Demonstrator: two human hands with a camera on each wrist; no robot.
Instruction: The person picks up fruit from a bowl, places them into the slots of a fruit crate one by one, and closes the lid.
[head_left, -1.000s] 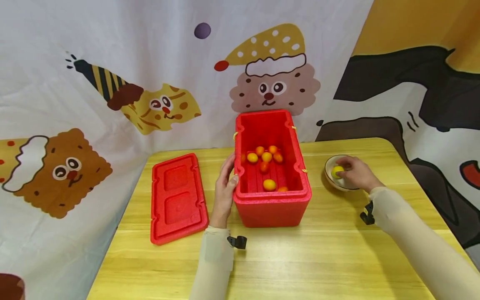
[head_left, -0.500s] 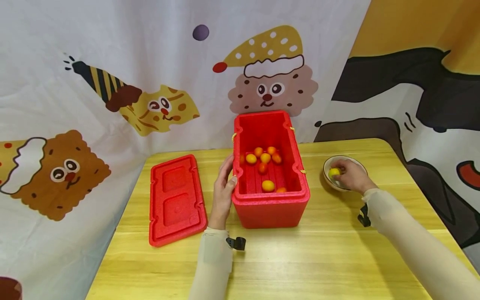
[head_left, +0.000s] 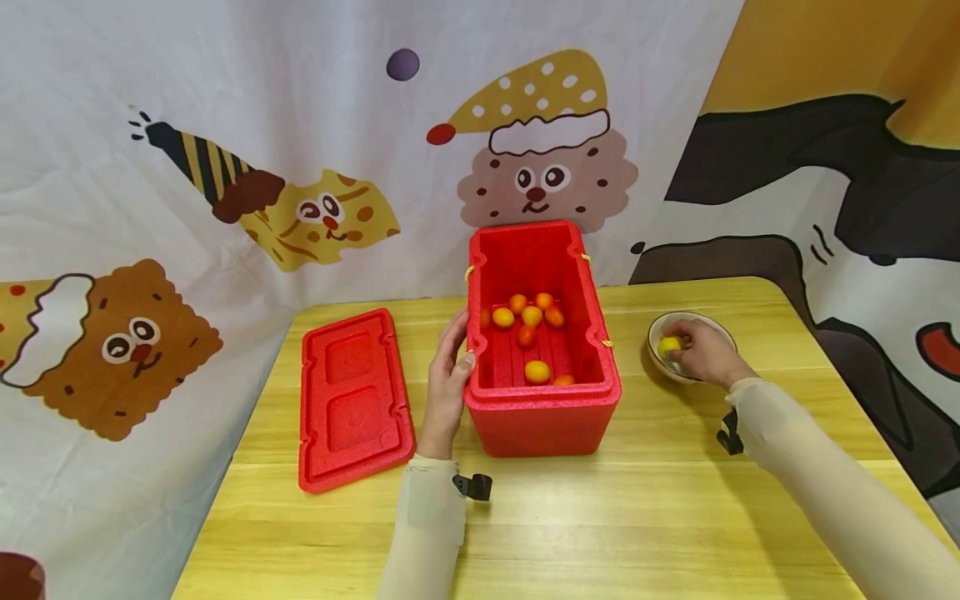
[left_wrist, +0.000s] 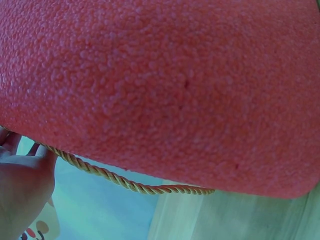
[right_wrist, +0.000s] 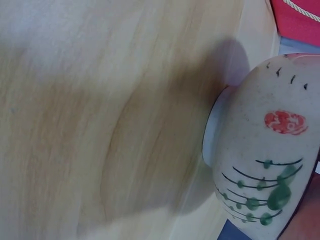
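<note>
A red foam box (head_left: 543, 429) stands without its lid mid-table, several small orange, yellow and red oval fruits (head_left: 532, 316) on its floor. Along its left side my left hand (head_left: 447, 383) rests with fingers extended and thumb at the front rim corner. The left wrist view shows that hand beside a twisted gold cord (left_wrist: 125, 181) on the box wall (left_wrist: 165, 90). At the right, my right hand (head_left: 708, 351) reaches into a white bowl (head_left: 657, 360), pinching a small yellow fruit (head_left: 670, 345). Green and red painting covers the bowl's outside (right_wrist: 250, 145); the hand hides part of its inside.
The red lid (head_left: 356, 400) lies flat on the wooden table (head_left: 600, 533), left of the box. Directly behind the table hangs a cartoon-printed cloth (head_left: 337, 108). A brown-red round object (head_left: 18, 577) shows at the lower left corner.
My right hand has shifted slightly left and deeper into the bowl, and less of the yellow fruit shows. My left hand and the box stay put; the head view shifts slightly.
</note>
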